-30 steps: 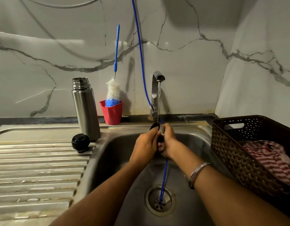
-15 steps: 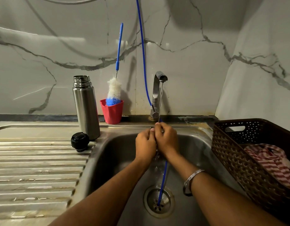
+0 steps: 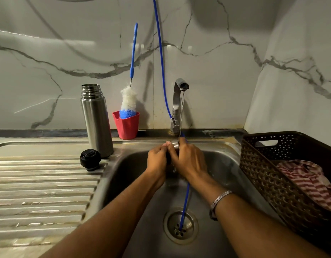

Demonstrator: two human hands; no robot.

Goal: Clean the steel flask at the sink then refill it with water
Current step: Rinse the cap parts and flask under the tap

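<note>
fingers of both hands curl round a small steel cup under the tap — above the sink's back edge.

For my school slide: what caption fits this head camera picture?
Both hands rinse a small steel part under the running tap, while the open flask waits nearby.

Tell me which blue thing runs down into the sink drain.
The thin blue tube: it drops from above, passes behind the tap and ends in the drain. The blue-handled bottle brush just stands in the red cup.
</note>
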